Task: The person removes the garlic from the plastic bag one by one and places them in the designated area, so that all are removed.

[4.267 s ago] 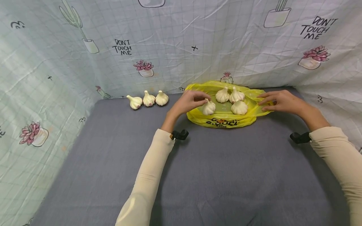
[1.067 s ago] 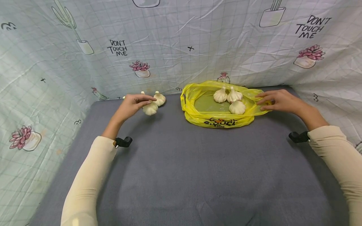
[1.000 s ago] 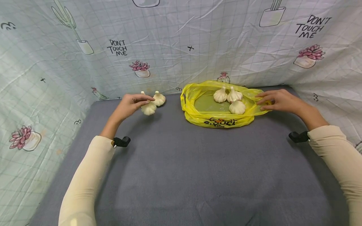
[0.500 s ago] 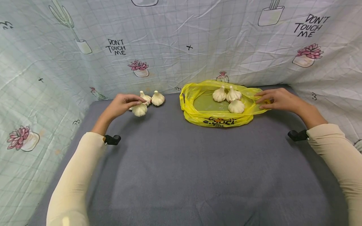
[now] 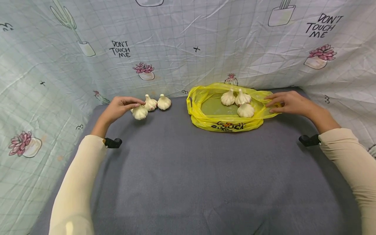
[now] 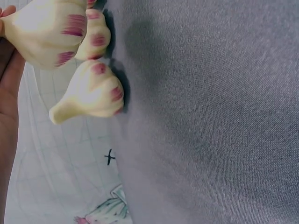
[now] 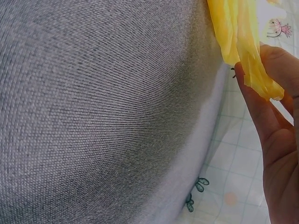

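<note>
My left hand [image 5: 119, 107] pinches a white garlic bulb [image 5: 139, 113] by its stem, above the back left of the table. In the left wrist view that held bulb [image 6: 53, 32] shows purple streaks. Beside it in the head view stand two garlic bulbs, the nearer one [image 5: 151, 103] and the farther one [image 5: 164, 102]; another bulb [image 6: 91, 91], hidden in the head view, shows in the left wrist view. With thumb and fingers my right hand [image 5: 290, 102] pinches the right end of an open yellow plastic bag [image 5: 226, 125]. Inside the bag lie three garlic bulbs [image 5: 245, 111].
A grey cloth covers the table [image 5: 188, 169]. Behind and to the left hangs a pale curtain [image 5: 176, 49] with plant drawings, close to the table's back edge.
My left hand took a garlic bulb out of the bag's left part and carried it left to the bulbs at the back left. The right hand has stayed at the bag.
</note>
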Motion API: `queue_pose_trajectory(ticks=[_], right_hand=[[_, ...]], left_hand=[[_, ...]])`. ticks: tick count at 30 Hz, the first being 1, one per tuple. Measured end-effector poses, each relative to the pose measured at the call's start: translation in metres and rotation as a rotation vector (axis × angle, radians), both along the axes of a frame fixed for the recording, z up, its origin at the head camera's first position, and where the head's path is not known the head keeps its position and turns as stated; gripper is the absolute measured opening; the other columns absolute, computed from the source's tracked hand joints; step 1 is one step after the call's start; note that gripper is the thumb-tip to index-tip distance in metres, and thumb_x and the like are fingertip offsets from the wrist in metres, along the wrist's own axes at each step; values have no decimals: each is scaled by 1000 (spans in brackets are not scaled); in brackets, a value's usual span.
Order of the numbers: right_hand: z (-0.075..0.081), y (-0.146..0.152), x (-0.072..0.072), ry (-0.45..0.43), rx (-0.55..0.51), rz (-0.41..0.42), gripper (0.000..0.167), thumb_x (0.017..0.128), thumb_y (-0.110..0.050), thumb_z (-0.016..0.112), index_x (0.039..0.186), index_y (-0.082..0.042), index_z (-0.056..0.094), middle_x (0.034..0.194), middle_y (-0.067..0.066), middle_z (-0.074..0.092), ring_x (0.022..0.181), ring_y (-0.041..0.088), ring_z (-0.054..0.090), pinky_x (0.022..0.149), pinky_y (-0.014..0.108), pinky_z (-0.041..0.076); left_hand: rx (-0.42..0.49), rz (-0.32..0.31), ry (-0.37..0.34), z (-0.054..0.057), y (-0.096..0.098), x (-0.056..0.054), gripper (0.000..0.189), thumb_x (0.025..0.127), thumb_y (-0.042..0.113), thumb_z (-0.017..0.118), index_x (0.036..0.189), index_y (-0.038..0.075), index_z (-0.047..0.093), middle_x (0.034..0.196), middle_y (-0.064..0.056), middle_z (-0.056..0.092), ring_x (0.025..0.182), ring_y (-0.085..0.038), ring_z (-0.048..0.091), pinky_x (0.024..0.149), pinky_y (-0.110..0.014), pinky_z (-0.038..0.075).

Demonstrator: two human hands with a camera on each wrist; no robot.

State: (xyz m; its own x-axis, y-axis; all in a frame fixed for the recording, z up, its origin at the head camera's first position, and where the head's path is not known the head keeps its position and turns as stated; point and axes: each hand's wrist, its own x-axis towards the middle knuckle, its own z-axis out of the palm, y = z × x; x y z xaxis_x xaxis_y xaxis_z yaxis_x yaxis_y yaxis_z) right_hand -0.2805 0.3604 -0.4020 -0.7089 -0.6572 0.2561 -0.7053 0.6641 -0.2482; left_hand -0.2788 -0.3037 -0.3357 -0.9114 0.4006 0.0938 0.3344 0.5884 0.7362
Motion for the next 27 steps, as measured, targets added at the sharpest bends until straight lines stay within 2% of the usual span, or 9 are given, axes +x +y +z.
queue_pose_trajectory(ticks=[5, 9, 13, 17, 21, 27], right_hand=[[1, -1, 0, -5, -4, 3, 25, 78, -8, 86, 103, -9, 82, 123, 17, 70, 67, -2, 52, 56, 22, 43], [2, -2, 0, -5, -8, 6, 25, 78, -7, 86, 103, -8, 81, 122, 18, 71, 66, -2, 52, 55, 22, 43], [3, -2, 0, -2, -3, -2, 25, 78, -7, 86, 103, -8, 82, 122, 17, 71, 66, -2, 51, 55, 23, 42], [3, -3, 0, -10, 7, -14, 25, 79, -9, 86, 103, -9, 82, 123, 17, 70, 66, -2, 51, 55, 23, 42], [3, -3, 0, -17, 9, -19, 25, 79, -9, 86, 104, -9, 82, 124, 16, 70, 67, -2, 51, 56, 23, 43], [3, -3, 1, -14, 3, -17, 25, 79, -8, 86, 103, -9, 82, 123, 17, 70, 66, -2, 51, 55, 23, 42]], left_hand=[[46, -23, -42, -4, -8, -6, 27, 103, 11, 62, 123, -3, 71, 124, -19, 70, 114, -10, 65, 92, -23, 52], [89, -33, -49, -13, -20, -13, 25, 103, 8, 61, 122, -6, 71, 123, -23, 69, 113, -12, 66, 92, -19, 52], [98, -20, -49, -25, -33, -23, 26, 103, 10, 62, 122, -4, 71, 124, -19, 70, 114, -9, 65, 93, -16, 50], [84, 11, -50, -31, -42, -27, 26, 102, 12, 64, 122, -1, 72, 123, -14, 71, 113, -6, 65, 92, -17, 50], [70, 19, -48, -30, -44, -25, 26, 102, 10, 63, 122, -2, 72, 124, -16, 71, 111, -4, 65, 91, -16, 51], [62, 25, -67, -18, -37, -15, 25, 102, 6, 61, 123, -7, 70, 126, -19, 69, 113, -6, 65, 91, -15, 50]])
